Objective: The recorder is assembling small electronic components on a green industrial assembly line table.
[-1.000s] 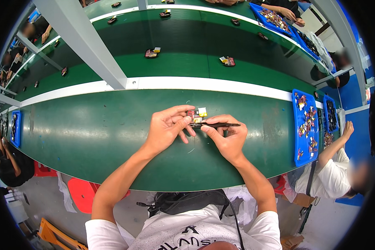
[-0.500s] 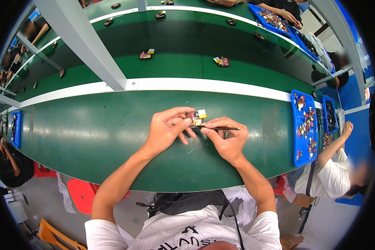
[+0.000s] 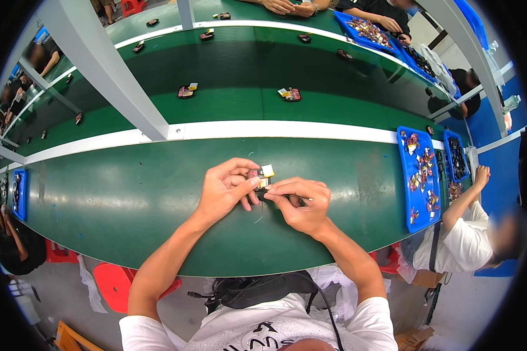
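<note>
Small dark part with a yellow tab pinched in the curled left hand, above the green bench at centre. Right hand, at 3 o'clock of it, closed on a thin dark tool, its tip at the part. Best done steady, wrists braced, pressing lightly

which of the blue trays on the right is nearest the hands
The long blue tray holding small coloured parts, right of the right hand. The smaller blue tray lies beyond it, further right.
</note>
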`<state>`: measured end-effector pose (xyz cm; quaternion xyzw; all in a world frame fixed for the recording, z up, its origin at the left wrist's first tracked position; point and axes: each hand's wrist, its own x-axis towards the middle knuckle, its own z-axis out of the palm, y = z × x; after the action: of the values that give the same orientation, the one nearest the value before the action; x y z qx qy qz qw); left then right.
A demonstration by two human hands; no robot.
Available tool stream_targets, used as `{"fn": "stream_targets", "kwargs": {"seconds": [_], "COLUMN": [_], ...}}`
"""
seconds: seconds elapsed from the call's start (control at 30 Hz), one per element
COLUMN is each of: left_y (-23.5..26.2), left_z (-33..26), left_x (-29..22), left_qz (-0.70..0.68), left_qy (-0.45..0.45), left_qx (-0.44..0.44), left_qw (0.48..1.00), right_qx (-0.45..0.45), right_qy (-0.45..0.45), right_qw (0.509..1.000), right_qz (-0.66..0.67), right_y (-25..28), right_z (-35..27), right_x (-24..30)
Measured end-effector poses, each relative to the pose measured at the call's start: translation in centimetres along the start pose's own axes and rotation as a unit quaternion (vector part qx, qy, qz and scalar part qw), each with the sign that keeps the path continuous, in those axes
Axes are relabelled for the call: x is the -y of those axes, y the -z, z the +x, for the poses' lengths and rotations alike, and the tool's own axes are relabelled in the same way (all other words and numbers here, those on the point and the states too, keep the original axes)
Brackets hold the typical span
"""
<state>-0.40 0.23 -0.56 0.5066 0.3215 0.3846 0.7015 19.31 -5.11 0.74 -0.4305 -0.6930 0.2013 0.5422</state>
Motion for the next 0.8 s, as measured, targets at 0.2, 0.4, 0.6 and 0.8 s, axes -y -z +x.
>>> {"fn": "stream_targets", "kwargs": {"seconds": [0.2, 0.4, 0.6, 0.8], "left_y": [-0.4, -0.3, -0.1, 0.0], "left_z": [0.0, -0.1, -0.1, -0.3], "left_x": [0.2, 0.1, -0.2, -0.5], "left_qz": [0.004, -0.001, -0.032, -0.028], "left_qy": [0.004, 0.009, 0.021, 0.036], "left_qx": [-0.023, -0.037, -0.037, -0.043], "left_qw": [1.000, 0.999, 0.999, 0.998], "right_qx": [0.009, -0.005, -0.002, 0.010], "right_qy": [0.007, 0.041, -0.019, -0.019], "right_qw": [1.000, 0.999, 1.000, 1.000], "right_qz": [-0.015, -0.002, -0.020, -0.011], "right_y": [0.1, -0.5, -0.3, -0.7], "right_z": [0.0, -0.1, -0.1, -0.2], "right_x": [0.1, -0.9, 0.0, 0.0]}}
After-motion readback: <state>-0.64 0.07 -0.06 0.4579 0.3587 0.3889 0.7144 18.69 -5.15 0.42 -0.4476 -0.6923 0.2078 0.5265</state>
